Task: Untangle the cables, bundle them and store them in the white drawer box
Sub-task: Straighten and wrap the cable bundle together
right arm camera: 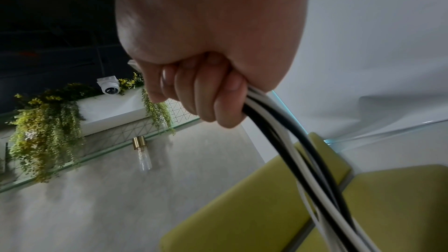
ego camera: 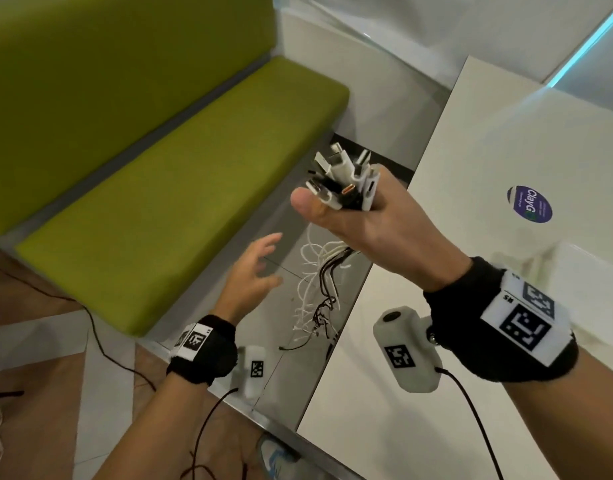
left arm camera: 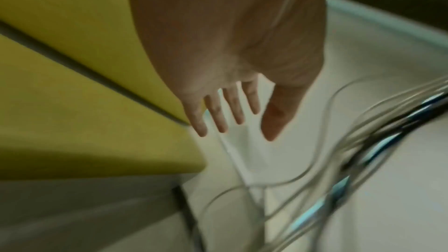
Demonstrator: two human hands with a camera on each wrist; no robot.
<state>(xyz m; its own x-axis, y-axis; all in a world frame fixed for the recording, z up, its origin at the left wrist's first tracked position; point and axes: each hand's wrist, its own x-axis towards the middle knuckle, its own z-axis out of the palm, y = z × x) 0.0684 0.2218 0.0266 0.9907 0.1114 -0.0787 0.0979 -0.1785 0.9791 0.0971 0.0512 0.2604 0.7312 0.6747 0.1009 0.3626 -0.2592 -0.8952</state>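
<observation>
My right hand (ego camera: 360, 216) is raised beside the white table and grips a bunch of white and black cables (ego camera: 319, 282) just below their plugs (ego camera: 346, 178), which stick up out of the fist. In the right wrist view my curled fingers (right arm camera: 206, 93) wrap the cables (right arm camera: 290, 150). The loose ends hang down in a tangle toward the floor. My left hand (ego camera: 256, 268) is lower and to the left, fingers spread, holding nothing, a little apart from the hanging strands. The left wrist view shows my left hand (left arm camera: 232, 110) flat with the cables (left arm camera: 363, 150) to its right. No white drawer box is visible.
A green cushioned bench (ego camera: 180, 188) runs along the left. The white table (ego camera: 488, 237) with a round purple sticker (ego camera: 529, 204) is on the right. A narrow floor gap lies between them. A thin black wire (ego camera: 97, 337) trails on the floor at left.
</observation>
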